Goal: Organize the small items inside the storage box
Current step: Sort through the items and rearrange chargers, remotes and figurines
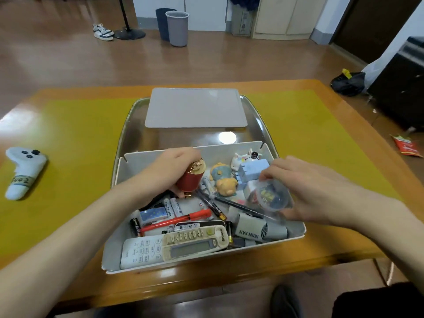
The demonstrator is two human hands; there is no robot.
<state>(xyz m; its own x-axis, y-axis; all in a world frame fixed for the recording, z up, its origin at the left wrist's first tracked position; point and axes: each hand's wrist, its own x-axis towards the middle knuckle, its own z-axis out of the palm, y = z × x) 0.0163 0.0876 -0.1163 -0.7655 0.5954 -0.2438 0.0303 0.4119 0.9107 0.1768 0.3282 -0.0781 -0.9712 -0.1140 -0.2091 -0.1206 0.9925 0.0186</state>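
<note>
A white storage box [142, 156] sits on the table in front of me, crammed with small items. My left hand [171, 167] grips a red cylinder with a gold cap [191, 179] over the box's middle. Above the right side, my right hand [305, 189] holds a small clear round container [271, 196] with coloured bits inside. Inside lie two remote controls [174, 245], a red pen [181, 220], batteries [171, 206], a small figurine [223, 180], a blue block [252, 172] and a grey mini fan [251, 227].
Behind the box a clear lid or tray [133, 125] holds a grey flat panel [196, 107]. A white game controller [23, 171] lies far left on the yellow mat [68, 145]. Bins [176, 27] stand on the floor beyond.
</note>
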